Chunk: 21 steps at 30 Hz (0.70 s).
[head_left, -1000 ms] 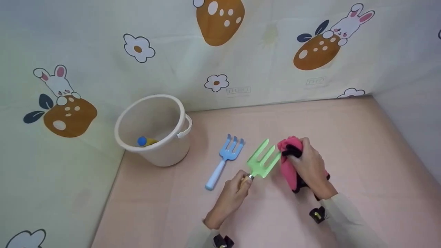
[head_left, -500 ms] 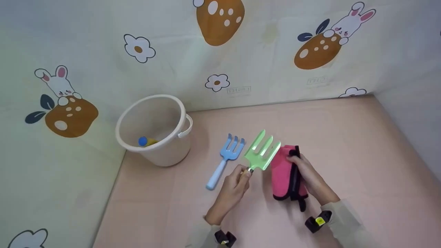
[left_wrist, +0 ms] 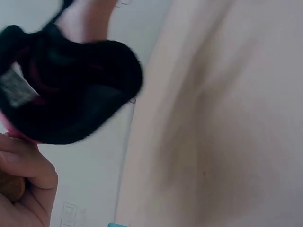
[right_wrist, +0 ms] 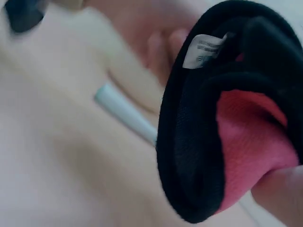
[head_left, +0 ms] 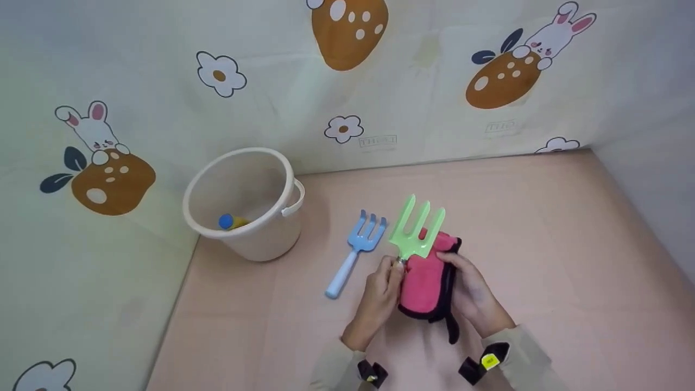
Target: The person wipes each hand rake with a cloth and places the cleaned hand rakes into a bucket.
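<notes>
My left hand (head_left: 380, 293) grips a green hand fork (head_left: 415, 241), its three tines pointing up and away; the wooden handle end (left_wrist: 10, 187) shows in the left wrist view. In my right hand (head_left: 478, 296) I hold a pink glove (head_left: 423, 288) with black trim by its right side, thumb on the front. The fork's head overlaps the glove's upper end in the head view, and my left fingers are right at the glove's left edge. Toward the right wrist camera the black-edged cuff (right_wrist: 184, 175) gapes, showing a white label (right_wrist: 201, 51) inside.
A blue hand cultivator (head_left: 343, 271) lies on the pink surface (head_left: 532, 217), left of my hands. Farther left stands a cream bucket (head_left: 266, 244) with a side handle; a yellow thing with a blue end (head_left: 227, 221) lies inside. A patterned sheet (head_left: 282, 81) rises behind.
The right hand has turned the glove upright, cuff downward, and moved it left to the fork. The left hand has shifted slightly right, with the fork's tines now pointing more straight up.
</notes>
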Tool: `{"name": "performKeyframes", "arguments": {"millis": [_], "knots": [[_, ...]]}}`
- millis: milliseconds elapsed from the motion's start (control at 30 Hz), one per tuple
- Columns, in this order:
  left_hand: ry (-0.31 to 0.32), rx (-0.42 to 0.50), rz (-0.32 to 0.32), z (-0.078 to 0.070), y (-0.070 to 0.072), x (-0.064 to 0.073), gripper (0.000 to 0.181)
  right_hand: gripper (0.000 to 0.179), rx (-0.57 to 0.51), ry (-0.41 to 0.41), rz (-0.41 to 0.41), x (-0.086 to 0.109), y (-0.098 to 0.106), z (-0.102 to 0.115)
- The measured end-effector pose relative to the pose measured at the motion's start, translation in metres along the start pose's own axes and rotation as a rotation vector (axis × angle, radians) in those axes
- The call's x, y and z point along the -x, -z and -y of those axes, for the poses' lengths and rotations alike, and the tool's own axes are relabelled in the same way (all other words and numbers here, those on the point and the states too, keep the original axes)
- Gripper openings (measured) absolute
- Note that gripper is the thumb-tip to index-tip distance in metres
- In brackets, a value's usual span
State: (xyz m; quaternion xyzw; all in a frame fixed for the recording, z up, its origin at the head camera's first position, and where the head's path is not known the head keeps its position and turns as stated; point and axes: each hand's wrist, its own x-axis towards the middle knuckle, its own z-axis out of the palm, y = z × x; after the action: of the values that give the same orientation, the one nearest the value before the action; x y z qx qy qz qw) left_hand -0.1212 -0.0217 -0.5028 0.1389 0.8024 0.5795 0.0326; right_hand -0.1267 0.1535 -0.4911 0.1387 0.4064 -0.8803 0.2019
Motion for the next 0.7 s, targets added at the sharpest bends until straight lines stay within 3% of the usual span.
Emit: {"name": "performKeyframes", "arguments": {"millis": [67,200,300,533,700], "knots": [[-0.029,-0.068,-0.007,0.001,-0.001,-0.001,0.021,0.025,-0.108,-0.013,0.006,0.000,-0.001,-0.001],[-0.041,-0.102,0.002,0.000,-0.002,-0.002,0.022,0.028,-0.243,0.027,-0.018,0.000,-0.005,-0.005],[-0.032,-0.117,0.006,-0.002,-0.001,-0.003,0.022,0.027,-0.281,0.079,-0.033,0.000,-0.006,-0.006],[0.006,-0.173,0.051,-0.008,0.003,-0.005,0.024,0.024,-0.372,0.100,0.110,0.003,-0.003,-0.002],[0.010,-0.193,0.067,-0.009,0.006,-0.002,0.025,0.024,-0.377,0.089,0.091,0.005,-0.003,0.004]]}}
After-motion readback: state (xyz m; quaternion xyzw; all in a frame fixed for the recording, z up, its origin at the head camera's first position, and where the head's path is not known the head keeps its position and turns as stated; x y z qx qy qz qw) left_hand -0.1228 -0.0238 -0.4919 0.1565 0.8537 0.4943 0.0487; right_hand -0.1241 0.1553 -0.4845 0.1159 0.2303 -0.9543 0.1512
